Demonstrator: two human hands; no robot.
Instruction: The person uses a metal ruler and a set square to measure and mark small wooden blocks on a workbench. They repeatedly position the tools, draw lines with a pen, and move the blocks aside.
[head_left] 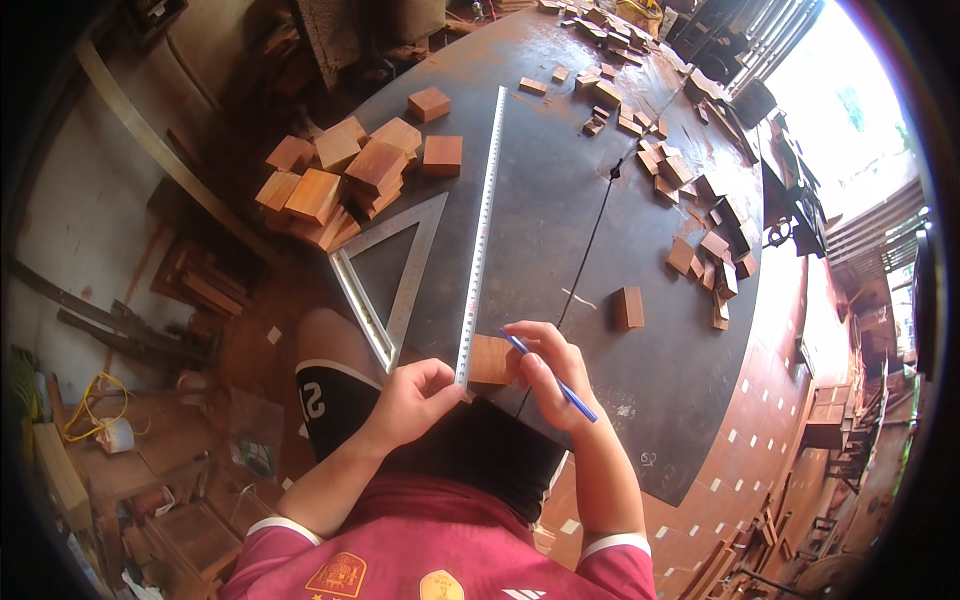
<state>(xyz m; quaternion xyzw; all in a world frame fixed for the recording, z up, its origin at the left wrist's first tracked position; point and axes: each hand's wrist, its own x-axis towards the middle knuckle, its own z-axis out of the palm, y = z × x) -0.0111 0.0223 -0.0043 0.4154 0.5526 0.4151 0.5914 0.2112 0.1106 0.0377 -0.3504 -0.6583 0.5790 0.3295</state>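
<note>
A reddish-brown wooden block (pixel 489 360) lies at the near edge of the dark table, right in front of me. Along its left side runs a long steel ruler (pixel 482 225), pointing away across the tabletop. My left hand (pixel 418 402) pinches the ruler's near end between thumb and fingers. In my right hand (pixel 553 375) is a blue pen (pixel 552 378), held slanting, while the fingertips rest at the block's right side. Left of the ruler lies a metal triangle square (pixel 403 275), its near corner close to my left hand.
Several wooden blocks are piled (pixel 345 175) at the table's left edge. More blocks (pixel 672 170) lie scattered along the right and far sides. One single block (pixel 628 308) sits right of my right hand. A dark line crosses the tabletop (pixel 560 220).
</note>
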